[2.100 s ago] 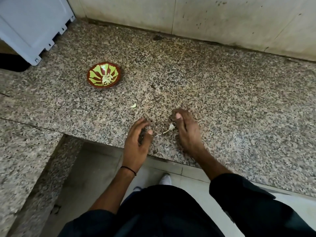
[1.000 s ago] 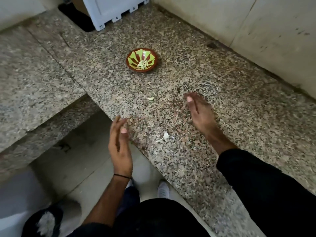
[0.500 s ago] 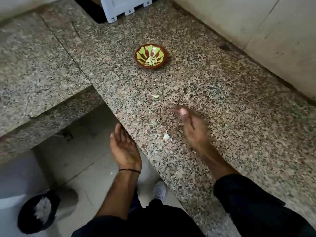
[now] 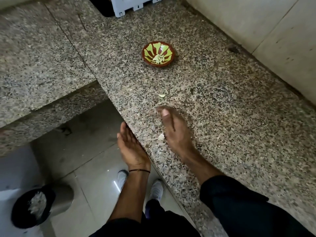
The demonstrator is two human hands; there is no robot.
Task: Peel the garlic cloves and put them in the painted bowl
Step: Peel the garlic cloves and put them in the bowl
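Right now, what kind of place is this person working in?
Probably a kitchen: a granite counter against a wall, a painted bowl holding peeled garlic, and a waste bin on the tiled floor.

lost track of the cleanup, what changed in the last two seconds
The left hand left the counter and now waits palm up at its edge. The right hand swept back toward that edge, beside the garlic peel. Nothing gripped. The painted bowl and the small scrap stayed put.

Painted bowl (image 4: 158,53) — red-brown, green rays; speckled grey granite counter (image 4: 222,117)
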